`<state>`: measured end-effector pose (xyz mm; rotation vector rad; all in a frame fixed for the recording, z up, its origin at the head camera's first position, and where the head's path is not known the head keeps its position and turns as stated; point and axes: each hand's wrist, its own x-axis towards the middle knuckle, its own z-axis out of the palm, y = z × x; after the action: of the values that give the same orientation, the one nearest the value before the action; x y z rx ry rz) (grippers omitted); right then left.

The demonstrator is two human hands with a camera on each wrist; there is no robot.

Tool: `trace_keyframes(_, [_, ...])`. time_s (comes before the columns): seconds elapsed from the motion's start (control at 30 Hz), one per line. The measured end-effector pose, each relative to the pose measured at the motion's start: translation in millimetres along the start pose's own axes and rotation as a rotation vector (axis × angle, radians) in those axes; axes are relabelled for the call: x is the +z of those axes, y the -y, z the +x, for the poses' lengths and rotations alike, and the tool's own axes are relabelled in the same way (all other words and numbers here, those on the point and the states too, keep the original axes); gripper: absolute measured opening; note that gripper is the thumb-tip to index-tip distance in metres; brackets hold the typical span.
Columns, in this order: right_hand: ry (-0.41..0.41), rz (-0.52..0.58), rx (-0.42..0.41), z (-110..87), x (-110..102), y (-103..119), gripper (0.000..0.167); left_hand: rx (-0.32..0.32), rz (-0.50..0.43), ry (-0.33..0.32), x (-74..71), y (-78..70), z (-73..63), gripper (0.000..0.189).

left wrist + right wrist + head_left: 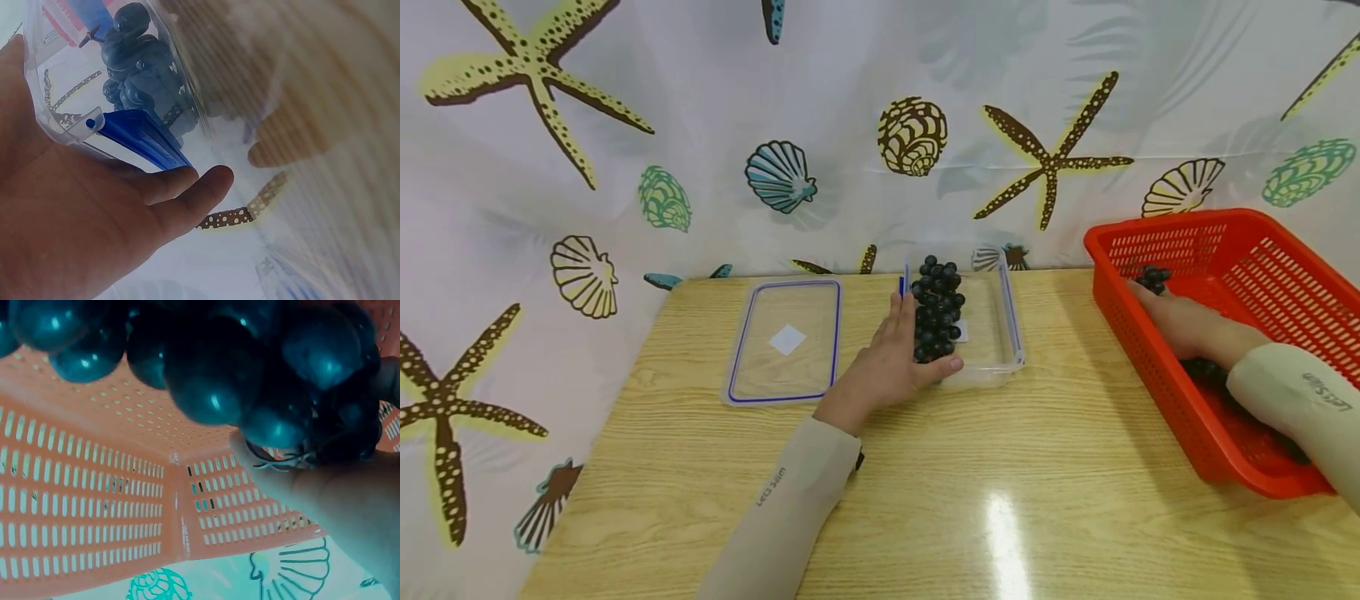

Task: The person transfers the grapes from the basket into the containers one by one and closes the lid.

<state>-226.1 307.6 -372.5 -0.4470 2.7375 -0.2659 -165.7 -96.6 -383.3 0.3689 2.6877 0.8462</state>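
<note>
A clear plastic container (991,329) stands at the table's far side with a bunch of dark grapes (937,310) along its left part. My left hand (887,360) rests against the container's left side, fingers straight and thumb spread along the front. In the left wrist view, a blue strip (140,134) on the container's edge lies beside the fingers. My right hand (1187,327) is inside the red basket (1210,450), its fingers around another bunch of dark grapes (1152,277). The right wrist view shows thumb and finger gripping this bunch (212,381); part of the hand is hidden behind it.
A clear lid (808,367) with a blue seal lies flat left of the container. More dark grapes (1206,372) lie in the basket under the right arm. A white curtain (850,83) with shell and starfish prints hangs behind the wooden table (970,467).
</note>
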Motion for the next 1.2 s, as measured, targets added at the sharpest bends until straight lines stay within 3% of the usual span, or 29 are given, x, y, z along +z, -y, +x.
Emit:
trace_keyframes(0.13, [-0.052,0.022,0.054,1.2,-5.9,-0.1,0.093,-0.003,0.004,-0.004,1.2,0.1,0.6,0.115])
trace_keyframes(0.33, [-0.136,0.153,0.115,1.2,-19.1,-0.1,0.103,-0.01,0.006,-0.005,1.1,-0.8,1.2,0.115])
trace_keyframes(0.57, [-0.19,0.196,0.104,-5.7,-29.7,3.6,0.106,-0.015,0.004,-0.003,0.8,-0.6,0.9,0.116])
trace_keyframes(0.83, [-0.218,0.145,0.101,-15.0,-40.4,13.1,0.105,-0.008,0.006,0.001,-1.2,-2.4,-0.3,0.116])
trace_keyframes(1.2, [-0.218,0.178,0.078,-16.1,-55.0,46.7,0.106,-0.007,0.004,0.009,-0.6,-1.7,0.9,0.117])
